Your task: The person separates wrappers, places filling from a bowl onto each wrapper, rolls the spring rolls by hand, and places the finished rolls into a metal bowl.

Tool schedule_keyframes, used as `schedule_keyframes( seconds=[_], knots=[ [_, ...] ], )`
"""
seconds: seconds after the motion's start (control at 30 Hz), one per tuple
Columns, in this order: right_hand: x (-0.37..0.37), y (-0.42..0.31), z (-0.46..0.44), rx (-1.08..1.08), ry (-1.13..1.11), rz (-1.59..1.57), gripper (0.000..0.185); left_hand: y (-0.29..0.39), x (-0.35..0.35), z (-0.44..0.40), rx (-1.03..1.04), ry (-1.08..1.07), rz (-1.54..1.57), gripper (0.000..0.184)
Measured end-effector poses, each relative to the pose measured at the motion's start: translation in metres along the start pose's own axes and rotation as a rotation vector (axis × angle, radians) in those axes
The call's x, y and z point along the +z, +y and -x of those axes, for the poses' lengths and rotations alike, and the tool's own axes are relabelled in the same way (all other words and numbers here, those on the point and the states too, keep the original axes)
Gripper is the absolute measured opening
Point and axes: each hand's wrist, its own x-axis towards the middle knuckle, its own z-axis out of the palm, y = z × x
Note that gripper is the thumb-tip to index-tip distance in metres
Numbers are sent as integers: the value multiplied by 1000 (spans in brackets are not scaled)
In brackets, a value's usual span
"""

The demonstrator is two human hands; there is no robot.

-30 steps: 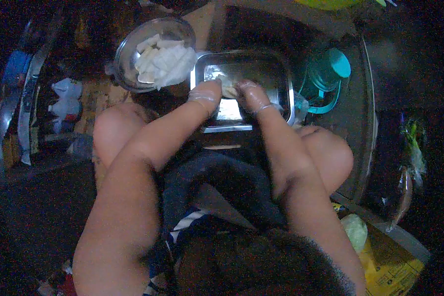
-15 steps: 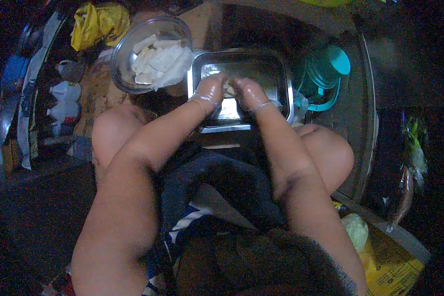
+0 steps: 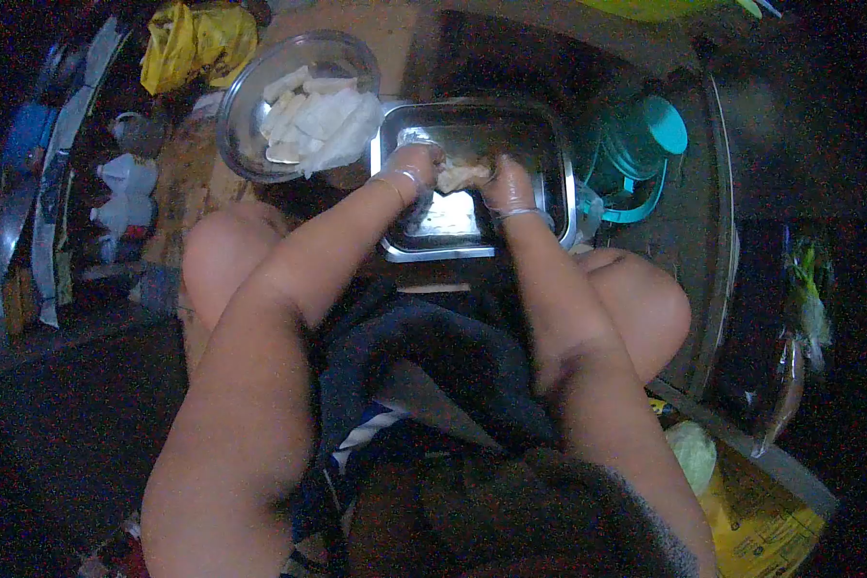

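Both my hands wear thin clear plastic gloves and are over a rectangular metal tray (image 3: 438, 255). Between them stretches a soft, pale, lumpy piece (image 3: 464, 175) that looks like food; its exact kind is unclear. My left hand (image 3: 417, 166) is closed on its left end, and my right hand (image 3: 511, 185) grips the right end. Light reflects off the tray's shiny bottom beneath the piece. Left of the tray, a round clear-looking bowl (image 3: 229, 130) holds several pale, elongated pieces (image 3: 289, 125), with a whitish plastic sheet (image 3: 342, 120) partly over them.
A turquoise container (image 3: 663, 125) with a handle stands right of the tray. A yellow bag (image 3: 200, 46) lies beyond the bowl. White bottles (image 3: 125, 197) are on the left. Leafy greens (image 3: 811, 294) lie far right, and a pale green round thing (image 3: 692, 455) rests near a yellow sheet (image 3: 756, 525).
My hands have moved apart, the right one outward. The pale piece, mostly hidden between them before, now shows stretched out between the two hands.
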Motion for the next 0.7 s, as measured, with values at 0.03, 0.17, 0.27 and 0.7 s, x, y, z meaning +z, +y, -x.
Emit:
schedule_keyframes(
  seconds=[0.03, 0.17, 0.27, 0.7],
  knots=[
    [2, 2, -1, -20, -18, -8, 45, 0, -1, -2, -17, -25, 1, 30],
    [12, 6, -4, -130, -86, -586, 21, 3, 7, -1, -51, 226, 46, 27],
    [15, 11, -8, -353, -46, -362, 19, 6, 6, 1, 54, 235, -35, 25],
    [0, 6, -18, -357, -245, 1, 23, 27, 20, 35, 183, 189, -324, 20]
  ],
)
